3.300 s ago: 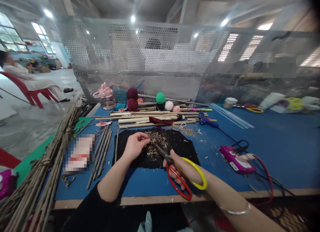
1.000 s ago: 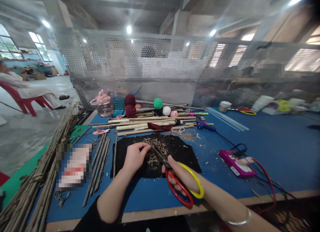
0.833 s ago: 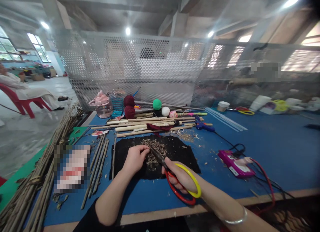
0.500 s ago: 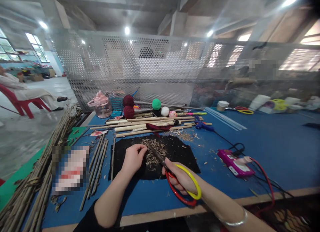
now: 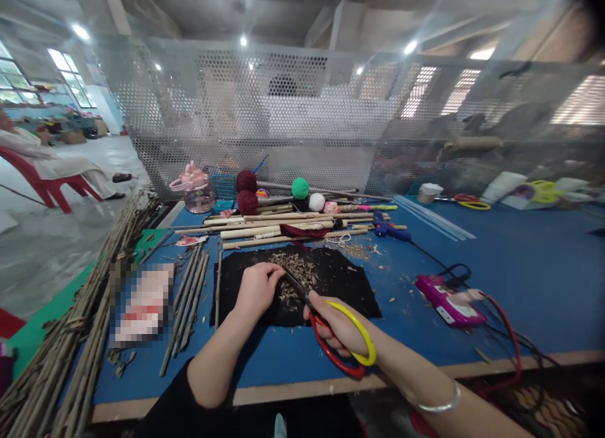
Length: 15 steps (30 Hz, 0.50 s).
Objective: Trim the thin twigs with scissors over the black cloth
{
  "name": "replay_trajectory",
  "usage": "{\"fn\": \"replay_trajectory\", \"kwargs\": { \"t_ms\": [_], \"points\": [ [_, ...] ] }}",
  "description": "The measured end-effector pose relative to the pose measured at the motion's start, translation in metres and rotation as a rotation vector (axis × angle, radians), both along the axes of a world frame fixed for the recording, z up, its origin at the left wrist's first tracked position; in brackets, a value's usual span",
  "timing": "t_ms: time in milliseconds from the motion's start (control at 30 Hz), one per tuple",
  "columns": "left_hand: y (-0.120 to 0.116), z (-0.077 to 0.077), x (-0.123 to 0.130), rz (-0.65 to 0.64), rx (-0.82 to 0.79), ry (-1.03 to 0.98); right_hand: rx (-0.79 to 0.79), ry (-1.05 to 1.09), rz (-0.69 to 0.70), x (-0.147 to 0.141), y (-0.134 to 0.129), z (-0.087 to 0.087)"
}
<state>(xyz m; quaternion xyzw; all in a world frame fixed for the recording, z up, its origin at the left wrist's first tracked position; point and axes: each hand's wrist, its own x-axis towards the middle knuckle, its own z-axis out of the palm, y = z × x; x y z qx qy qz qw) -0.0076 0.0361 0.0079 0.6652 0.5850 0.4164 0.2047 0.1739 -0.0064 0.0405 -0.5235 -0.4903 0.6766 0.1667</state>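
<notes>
My right hand (image 5: 338,324) is wrapped round scissors (image 5: 350,363) with one yellow and one red handle. Their dark blades point up and left, the tips close to the fingers of my left hand (image 5: 259,288). Thumb and forefinger of my left hand are pinched together; anything between them is too small to make out. Beneath both hands lies a black cloth (image 5: 350,290) bearing a heap of small brown twig pieces (image 5: 300,268).
Thin sticks (image 5: 191,299) lie left of the cloth, beside a long twig bundle (image 5: 101,299). Behind are pale rods (image 5: 278,227), yarn balls (image 5: 300,188) and a pink-lidded jar (image 5: 198,195). At right, a blue glue gun (image 5: 392,230) and a purple device (image 5: 447,302) with cables.
The view has shifted slightly, so the table things sit a little higher and further right. The scissor tips are now nearer my left fingertips.
</notes>
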Motion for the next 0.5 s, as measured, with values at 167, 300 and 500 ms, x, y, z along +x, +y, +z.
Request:
{"fn": "replay_trajectory", "kwargs": {
  "t_ms": [167,300,500],
  "points": [
    [0.0006,-0.0008,0.0000,0.016,-0.001,0.097,-0.009,-0.012,0.011,0.0003,-0.0012,0.0006],
    [0.0005,0.0001,-0.0014,0.022,0.004,0.093,-0.020,0.018,0.004,0.0019,-0.0020,-0.0038],
    [0.0004,0.0019,-0.0035,0.058,0.045,0.045,-0.138,0.088,-0.024,0.0027,0.0004,-0.0082]
  ]
}}
